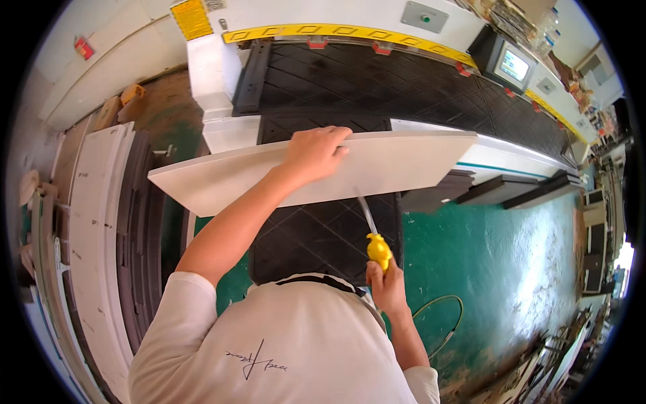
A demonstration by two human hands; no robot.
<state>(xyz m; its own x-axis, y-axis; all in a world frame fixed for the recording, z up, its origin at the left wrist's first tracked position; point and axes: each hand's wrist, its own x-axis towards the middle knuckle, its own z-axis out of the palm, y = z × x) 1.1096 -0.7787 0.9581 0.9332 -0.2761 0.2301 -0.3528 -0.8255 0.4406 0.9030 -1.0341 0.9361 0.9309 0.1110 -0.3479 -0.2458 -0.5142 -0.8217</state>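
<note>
My left hand (315,153) is closed over the upper edge of a long pale board (397,158), which stands tilted on edge in front of me. Its fingers bend over to the far side, where their tips are hidden. Lower and to the right, my right hand (386,284) is wrapped round a yellow air blow gun (379,250). The gun's long metal nozzle (367,214) points up at the board's near face, its tip close to the lower part. Whether the tip touches the board I cannot tell.
Beyond the board is a white machine with a black patterned bed (377,77) and a small screen (513,65). Dark panels (501,190) lean at the right. White and dark boards (101,249) stand at the left. A thin hose (459,306) curls over the green floor.
</note>
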